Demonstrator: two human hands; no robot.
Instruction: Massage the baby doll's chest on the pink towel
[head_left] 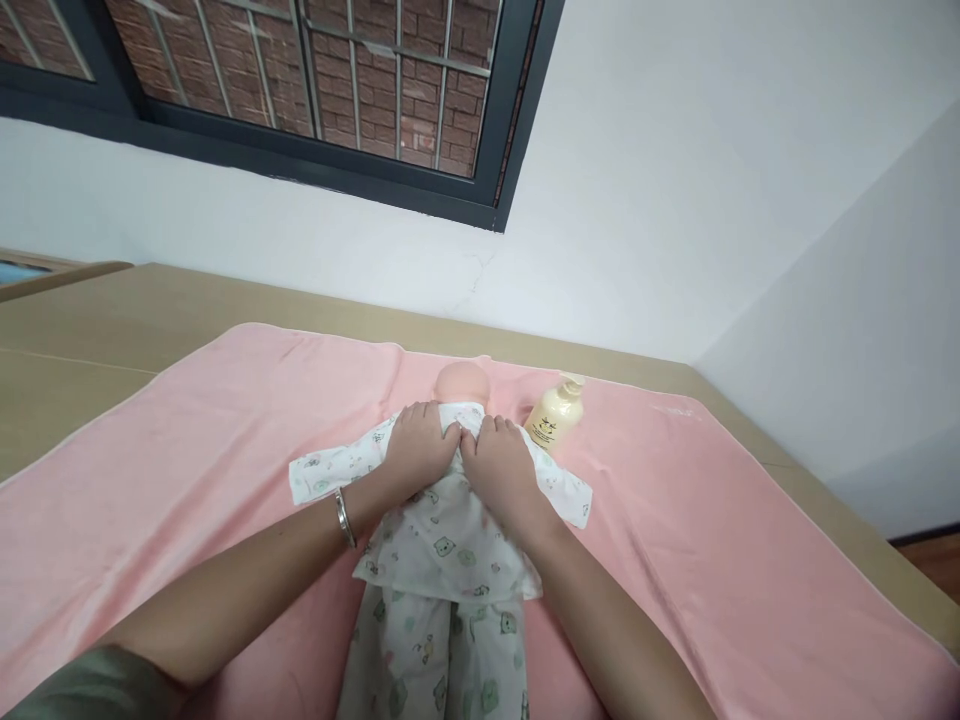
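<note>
A bald baby doll (460, 382) lies stretched out, dressed in a white shirt (450, 535) and matching trousers (427, 640) with green and small coloured prints. My left hand (421, 442) is closed over its left-side shoulder in view, fingers bent over the top. My right hand (501, 462) grips the other shoulder the same way. Both thumbs point inward and nearly meet below the neckline. The shirt's sleeves spread out to either side. Whether my fingertips hold cloth or only press on the body is hidden. The doll's face does not show.
A pale yellow pump bottle (555, 412) leans on the pink blanket (675, 520), just right of the doll's head. The blanket covers a tan bed surface (202, 295). Behind stand a white wall (637, 180) and a dark-framed barred window (315, 160).
</note>
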